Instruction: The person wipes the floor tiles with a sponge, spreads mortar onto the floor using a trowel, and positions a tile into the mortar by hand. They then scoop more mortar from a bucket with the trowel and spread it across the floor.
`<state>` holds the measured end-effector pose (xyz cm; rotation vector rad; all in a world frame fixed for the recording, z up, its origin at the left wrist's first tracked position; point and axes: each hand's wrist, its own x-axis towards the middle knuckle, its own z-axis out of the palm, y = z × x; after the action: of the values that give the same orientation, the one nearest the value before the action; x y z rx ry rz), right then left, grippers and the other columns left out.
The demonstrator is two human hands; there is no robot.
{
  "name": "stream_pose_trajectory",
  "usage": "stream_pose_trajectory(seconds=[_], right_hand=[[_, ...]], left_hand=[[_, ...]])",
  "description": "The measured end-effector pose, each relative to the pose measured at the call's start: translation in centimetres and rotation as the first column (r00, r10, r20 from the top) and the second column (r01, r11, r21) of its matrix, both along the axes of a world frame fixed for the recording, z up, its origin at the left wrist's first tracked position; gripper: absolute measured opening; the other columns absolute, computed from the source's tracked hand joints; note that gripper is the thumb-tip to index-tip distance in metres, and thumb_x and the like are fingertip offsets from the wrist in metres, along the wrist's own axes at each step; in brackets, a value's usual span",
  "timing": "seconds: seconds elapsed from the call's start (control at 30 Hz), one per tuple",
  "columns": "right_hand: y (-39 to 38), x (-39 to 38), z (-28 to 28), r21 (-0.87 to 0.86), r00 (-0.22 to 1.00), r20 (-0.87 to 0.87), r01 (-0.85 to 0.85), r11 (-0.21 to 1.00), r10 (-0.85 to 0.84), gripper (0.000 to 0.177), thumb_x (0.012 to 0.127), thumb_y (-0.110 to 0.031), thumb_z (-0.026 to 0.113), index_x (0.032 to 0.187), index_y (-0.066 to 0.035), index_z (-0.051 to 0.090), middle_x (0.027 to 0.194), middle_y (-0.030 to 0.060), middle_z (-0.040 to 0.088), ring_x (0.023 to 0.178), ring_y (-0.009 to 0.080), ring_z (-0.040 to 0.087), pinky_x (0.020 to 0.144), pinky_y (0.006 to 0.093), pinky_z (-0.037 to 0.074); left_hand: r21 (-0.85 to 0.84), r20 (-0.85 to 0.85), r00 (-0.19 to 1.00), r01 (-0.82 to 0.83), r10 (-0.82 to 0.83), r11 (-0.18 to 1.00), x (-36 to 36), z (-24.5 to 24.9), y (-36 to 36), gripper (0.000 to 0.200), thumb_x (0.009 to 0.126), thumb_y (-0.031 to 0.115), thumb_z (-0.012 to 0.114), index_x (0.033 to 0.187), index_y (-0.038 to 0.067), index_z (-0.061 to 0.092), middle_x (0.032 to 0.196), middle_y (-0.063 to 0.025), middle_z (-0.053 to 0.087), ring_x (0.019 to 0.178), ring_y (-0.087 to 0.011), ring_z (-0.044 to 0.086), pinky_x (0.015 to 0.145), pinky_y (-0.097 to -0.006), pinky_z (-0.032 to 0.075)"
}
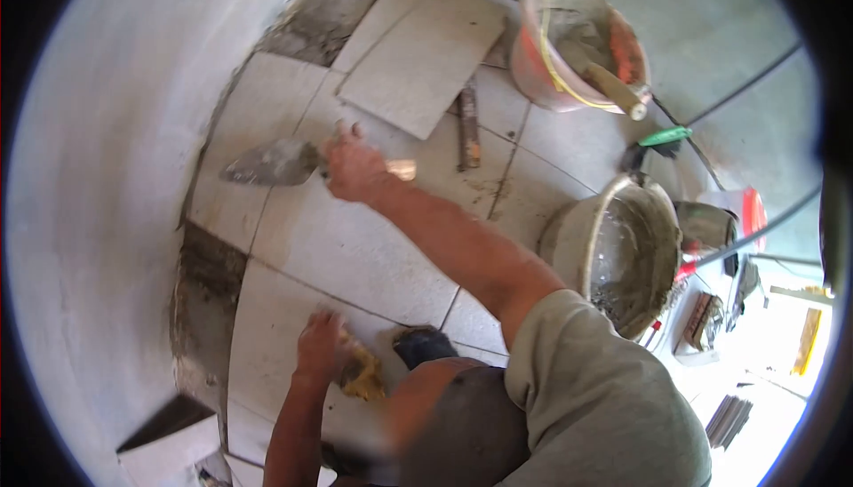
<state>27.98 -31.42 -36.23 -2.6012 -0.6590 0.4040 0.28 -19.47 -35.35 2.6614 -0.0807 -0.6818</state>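
Note:
My right hand (354, 167) grips a trowel by its wooden handle, and the mortar-covered blade (271, 164) rests flat on the pale floor tiles (355, 251) near the wall. My left hand (320, 345) presses on a yellow sponge (362, 376) that lies on a tile close to my knee (444, 407). A loose square tile (422, 51) lies on top of the laid ones, beyond the trowel. Between the tiles and the wall there is an untiled strip of dark mortar (209, 283).
A grey wall (89, 220) curves along the left. An orange and white bucket (577, 43) holds mortar and a wooden-handled tool. A grey bucket (622, 251) sits to the right. A rusty bar (468, 127) and a green-handled tool (662, 138) lie nearby. Cut tile piece (169, 447) at bottom left.

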Motion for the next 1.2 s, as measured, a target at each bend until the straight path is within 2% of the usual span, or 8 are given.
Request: stream_pose_trajectory(seconds=[0.17,0.23,0.57,0.63,0.87,0.93,1.07,1.2], right_hand=[[-4.7,-3.5,2.8,-0.016,0.99,-0.139,0.0,1.0,-0.002,0.041,0.075,-0.011,0.062,0.114,0.001,0.056,0.138,0.0334,0.032,0.127,0.0496,0.036,0.096,0.048,0.046],[-7.5,-6.1,2.6,0.01,0.994,-0.073,0.084,0.996,-0.083,0.038,0.075,-0.009,0.061,0.112,0.002,0.056,0.133,0.0322,0.036,0.126,0.0498,0.037,0.096,0.0471,0.046],[-15.2,-13.4,7.1,0.064,0.92,0.083,0.379,0.923,-0.384,0.031,0.077,-0.015,0.064,0.103,0.0,0.056,0.123,0.0272,0.05,0.114,0.0374,0.053,0.085,0.045,0.051],[-16.1,-13.7,12.0,-0.022,0.81,-0.247,0.545,0.838,-0.533,0.036,0.077,-0.022,0.069,0.102,0.0,0.056,0.097,0.0226,0.064,0.089,0.0358,0.064,0.077,0.0448,0.052],[-27.2,-17.6,21.6,0.181,0.513,0.162,0.824,0.537,-0.843,0.036,0.073,-0.027,0.076,0.094,0.0,0.062,0.082,0.0091,0.064,0.073,0.0178,0.061,0.07,0.0333,0.049],[-31.5,-18.9,23.7,0.2,0.34,0.008,0.921,0.335,-0.94,0.038,0.073,-0.027,0.075,0.094,0.002,0.064,0.083,0.0093,0.065,0.073,0.0168,0.061,0.069,0.0329,0.048],[-41.7,-23.5,21.0,0.183,-0.015,0.024,0.983,-0.01,-1.0,0.041,0.071,-0.03,0.074,0.09,0.005,0.064,0.075,0.0093,0.063,0.066,0.0164,0.06,0.062,0.0323,0.048],[-48.4,-30.7,15.5,0.139,0.003,-0.092,0.99,-0.009,-0.996,0.031,0.082,-0.026,0.063,0.092,0.004,0.065,0.081,0.0119,0.065,0.073,0.021,0.063,0.066,0.0326,0.05]], left_hand=[[0.088,-0.308,0.952,0.03,-0.001,0.996,-3.9,-0.2,2.0,0.019,0.075,0.027,0.068,0.079,0.009,0.063,0.087,-0.0127,0.064,0.088,-0.0341,0.061,0.078,-0.0461,0.051],[0.172,-0.587,0.783,0.368,-0.205,0.914,-4.7,-0.7,3.1,0.027,0.08,0.035,0.063,0.077,0.008,0.065,0.082,-0.0148,0.066,0.08,-0.0363,0.064,0.072,-0.0478,0.051],[-0.291,-0.274,0.961,-0.125,0.043,0.949,4.8,-0.3,-1.9,0.037,0.087,0.037,0.057,0.088,0.001,0.064,0.08,-0.0165,0.065,0.077,-0.0347,0.064,0.068,-0.0425,0.048],[-0.582,-0.197,0.977,-0.182,0.08,0.792,6.7,0.2,-4.9,0.036,0.09,0.035,0.056,0.091,-0.001,0.062,0.08,-0.015,0.063,0.073,-0.0275,0.062,0.068,-0.0373,0.047],[-0.792,-0.403,0.915,-0.343,-0.011,0.504,10.4,3.4,-16.1,0.045,0.092,0.042,0.056,0.105,-0.002,0.058,0.085,-0.0054,0.06,0.082,-0.0144,0.055,0.078,-0.0294,0.045],[-0.802,-0.369,0.927,-0.282,-0.066,0.526,11.7,4.5,-18.0,0.047,0.091,0.046,0.056,0.107,0.001,0.058,0.09,-0.0042,0.06,0.084,-0.0131,0.056,0.078,-0.0294,0.045],[-0.852,-0.307,0.948,-0.233,-0.087,0.47,14.2,6.9,-22.5,0.053,0.092,0.052,0.054,0.105,0.001,0.058,0.085,-0.0008,0.054,0.078,-0.0116,0.048,0.075,-0.0265,0.041],[-0.892,-0.324,0.943,-0.277,-0.078,0.358,17.0,7.2,-27.4,0.05,0.091,0.052,0.056,0.105,0.003,0.057,0.091,-0.0004,0.05,0.084,-0.0105,0.043,0.078,-0.0269,0.038]])
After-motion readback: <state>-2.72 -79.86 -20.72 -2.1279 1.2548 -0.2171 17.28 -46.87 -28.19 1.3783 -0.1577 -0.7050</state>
